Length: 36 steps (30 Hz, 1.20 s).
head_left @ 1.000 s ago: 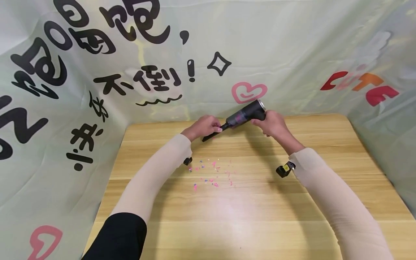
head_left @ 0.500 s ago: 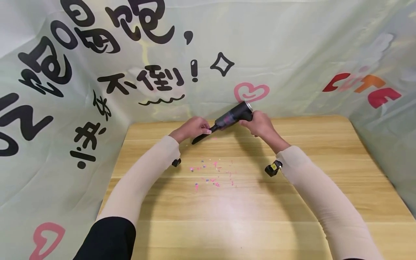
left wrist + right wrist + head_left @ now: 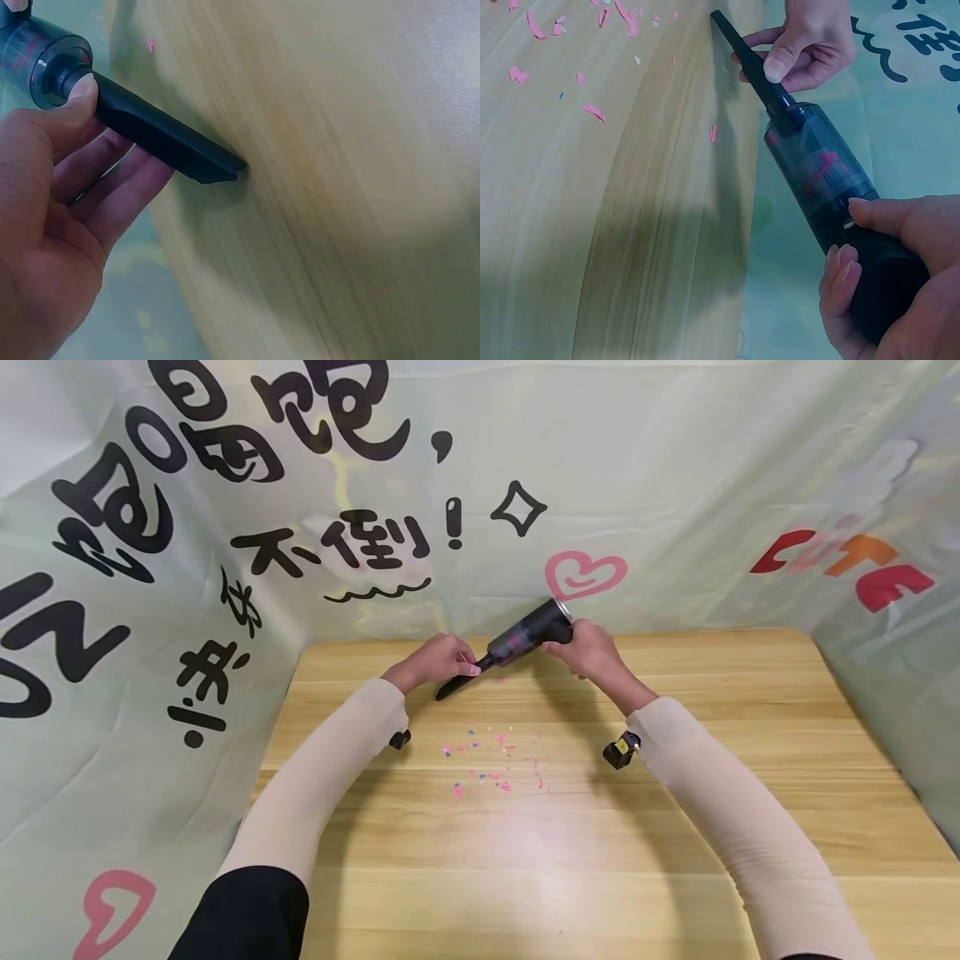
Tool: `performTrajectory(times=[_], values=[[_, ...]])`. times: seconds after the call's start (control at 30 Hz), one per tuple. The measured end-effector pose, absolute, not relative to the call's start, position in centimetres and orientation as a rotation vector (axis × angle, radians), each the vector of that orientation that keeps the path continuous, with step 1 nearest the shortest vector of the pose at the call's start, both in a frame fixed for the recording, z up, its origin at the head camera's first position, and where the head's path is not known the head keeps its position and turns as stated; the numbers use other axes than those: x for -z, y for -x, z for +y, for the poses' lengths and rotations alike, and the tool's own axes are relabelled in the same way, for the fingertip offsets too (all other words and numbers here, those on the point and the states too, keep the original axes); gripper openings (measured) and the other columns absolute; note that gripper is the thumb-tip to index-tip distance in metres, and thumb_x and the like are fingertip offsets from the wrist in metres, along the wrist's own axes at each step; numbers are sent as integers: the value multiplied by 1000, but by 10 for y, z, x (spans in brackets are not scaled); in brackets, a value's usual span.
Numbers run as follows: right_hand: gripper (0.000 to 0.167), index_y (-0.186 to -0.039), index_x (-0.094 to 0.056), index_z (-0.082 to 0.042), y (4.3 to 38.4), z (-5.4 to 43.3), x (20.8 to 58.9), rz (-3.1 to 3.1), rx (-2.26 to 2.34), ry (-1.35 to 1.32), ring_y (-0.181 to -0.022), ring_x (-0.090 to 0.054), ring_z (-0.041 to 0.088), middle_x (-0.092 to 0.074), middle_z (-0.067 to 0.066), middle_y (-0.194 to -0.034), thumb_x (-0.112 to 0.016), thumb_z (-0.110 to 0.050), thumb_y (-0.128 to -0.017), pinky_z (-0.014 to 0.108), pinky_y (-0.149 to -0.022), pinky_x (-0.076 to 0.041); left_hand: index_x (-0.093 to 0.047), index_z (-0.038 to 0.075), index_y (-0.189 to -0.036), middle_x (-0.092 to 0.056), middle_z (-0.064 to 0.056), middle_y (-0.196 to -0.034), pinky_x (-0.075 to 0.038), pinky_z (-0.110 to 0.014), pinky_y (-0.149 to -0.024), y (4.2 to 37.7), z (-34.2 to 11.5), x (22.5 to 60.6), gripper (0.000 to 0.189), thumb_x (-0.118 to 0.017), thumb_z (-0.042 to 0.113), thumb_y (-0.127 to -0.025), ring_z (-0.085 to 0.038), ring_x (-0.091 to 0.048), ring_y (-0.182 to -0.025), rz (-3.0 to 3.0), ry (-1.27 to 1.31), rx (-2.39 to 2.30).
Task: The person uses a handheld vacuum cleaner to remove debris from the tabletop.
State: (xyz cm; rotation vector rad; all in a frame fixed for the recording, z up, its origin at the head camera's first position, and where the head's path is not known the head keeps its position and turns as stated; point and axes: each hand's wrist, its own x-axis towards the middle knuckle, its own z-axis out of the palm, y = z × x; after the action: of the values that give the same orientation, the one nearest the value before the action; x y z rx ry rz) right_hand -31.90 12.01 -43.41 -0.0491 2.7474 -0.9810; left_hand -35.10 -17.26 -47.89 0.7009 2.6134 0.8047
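Note:
A black handheld vacuum cleaner (image 3: pixel 517 639) slants over the back part of the table, its rear end raised. Its narrow nozzle (image 3: pixel 172 139) points down to the left, with the tip at or just above the wood. My left hand (image 3: pixel 438 660) pinches that nozzle near its base, thumb on top and fingers beneath. Around the handle curls my right hand (image 3: pixel 588 652). Pink bits show inside the clear dust cup (image 3: pixel 821 161). Several small pink, blue and white paper scraps (image 3: pixel 506 786) lie on the table in front of the vacuum.
The wooden table (image 3: pixel 637 860) ends at a pale printed cloth (image 3: pixel 675 485) that hangs behind and at both sides. A lone pink scrap (image 3: pixel 713 133) lies near the back edge, beside the vacuum.
Both hands have moved the vacuum to the left and slightly nearer to me, still gripping it. The paper scraps on the table look the same.

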Motion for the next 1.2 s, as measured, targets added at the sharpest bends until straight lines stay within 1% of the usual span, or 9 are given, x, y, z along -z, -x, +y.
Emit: performTrajectory(times=[0.2, 0.27, 0.5, 0.63, 0.73, 0.9, 1.03, 1.2], values=[[44, -105, -57, -1, 318, 120, 433, 2727, 982, 40, -56, -63, 21, -60, 9, -75, -70, -42, -98, 28, -50, -51, -80, 6, -109, -80, -12, -110, -61, -41, -92, 350, -174, 481, 26, -74, 29, -98, -26, -76, -104, 2614, -704, -806], [44, -105, -57, -1, 317, 123, 433, 2722, 986, 32, -56, -62, 21, -59, 10, -74, -70, -42, -98, 28, -50, -51, -80, 6, -109, -80, -11, -110, -61, -41, -92, 351, -171, 481, 26, -74, 29, -98, -26, -76, -103, 2614, -712, -802], [44, -104, -58, 0, 316, 135, 430, 2735, 975, 16, -62, -68, 29, -61, 8, -69, -69, -42, -98, 31, -51, -52, -80, 5, -108, -80, -12, -109, -60, -41, -92, 353, -156, 479, 26, -74, 28, -98, -26, -76, -102, 2625, -740, -799], [45, -106, -58, 1, 315, 144, 427, 2740, 988, 3, -61, -68, 28, -62, 9, -70, -69, -42, -98, 34, -52, -54, -80, 7, -109, -80, -11, -110, -60, -41, -94, 356, -147, 479, 26, -73, 29, -99, -25, -75, -102, 2629, -750, -794], [46, -107, -57, 2, 313, 152, 426, 2734, 996, -3, -59, -66, 24, -62, 10, -72, -69, -42, -98, 32, -52, -53, -80, 7, -109, -80, -9, -108, -59, -40, -93, 359, -138, 480, 25, -73, 29, -99, -23, -75, -98, 2625, -751, -798], [50, -112, -56, 3, 310, 168, 422, 2724, 1007, -16, -61, -65, 23, -62, 11, -75, -68, -44, -98, 32, -53, -53, -80, 6, -108, -80, -9, -105, -58, -38, -90, 361, -121, 480, 23, -72, 25, -100, -21, -72, -90, 2601, -781, -827], [54, -115, -56, 4, 305, 182, 417, 2739, 1015, -21, -62, -64, 23, -62, 13, -79, -68, -45, -98, 33, -54, -54, -79, 6, -108, -79, -9, -103, -56, -35, -90, 363, -106, 476, 22, -69, 25, -101, -19, -68, -85, 2595, -824, -815], [51, -115, -57, 6, 299, 198, 410, 2776, 1013, -30, -62, -65, 23, -63, 16, -82, -68, -42, -99, 34, -54, -55, -80, 7, -105, -79, -8, -98, -53, -31, -83, 365, -88, 470, 21, -69, 24, -102, -17, -64, -79, 2593, -844, -826]])
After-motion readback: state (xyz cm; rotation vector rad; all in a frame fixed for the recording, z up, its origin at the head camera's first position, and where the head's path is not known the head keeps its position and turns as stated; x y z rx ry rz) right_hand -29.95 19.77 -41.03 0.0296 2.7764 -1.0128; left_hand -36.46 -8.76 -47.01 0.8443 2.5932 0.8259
